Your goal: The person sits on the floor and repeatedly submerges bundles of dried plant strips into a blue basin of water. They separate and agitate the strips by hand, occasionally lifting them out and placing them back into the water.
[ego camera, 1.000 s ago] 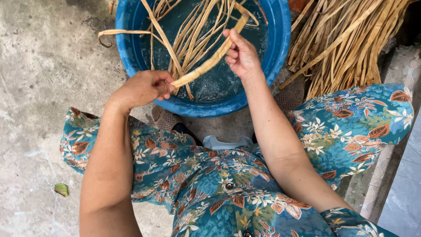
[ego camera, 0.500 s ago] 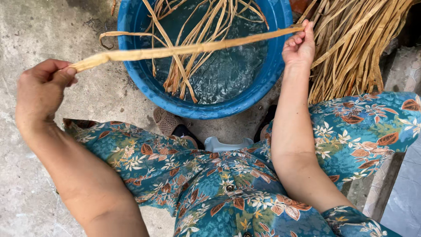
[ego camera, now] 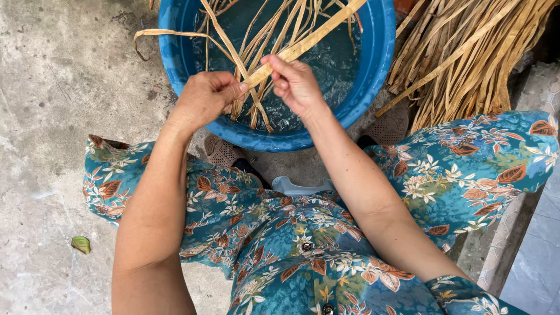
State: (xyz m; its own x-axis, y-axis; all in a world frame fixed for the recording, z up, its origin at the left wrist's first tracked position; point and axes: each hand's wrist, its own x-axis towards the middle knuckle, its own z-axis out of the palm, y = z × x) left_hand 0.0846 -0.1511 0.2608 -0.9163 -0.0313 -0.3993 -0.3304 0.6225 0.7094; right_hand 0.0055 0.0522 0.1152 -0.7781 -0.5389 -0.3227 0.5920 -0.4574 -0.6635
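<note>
a: what changed since a moment ago?

b: the arms were spread wide then, the left hand far out over the floor. now the left hand and right hand are close together over the near side of the tub. the strip lay almost flat across the tub before. now it slants up to the far right.

a: are the hands holding something?

b: yes. both are closed on one long tan strip. the left hand pinches its near end, and the right hand pinches it just beside, on the right.

a: what is the biggest thing?

b: the grey floor. it has lots of open room on the left. next is the one round blue tub with water and many thin wet strips, too many to count. its near rim is just under the hands. one strip curls out over the tub's left rim.

a: and on the right?

b: one big pile of dry strips, close to the tub's right edge. little room there.

a: anything small?

b: two brown sandals near the tub, and one green leaf on the floor, near left.
</note>
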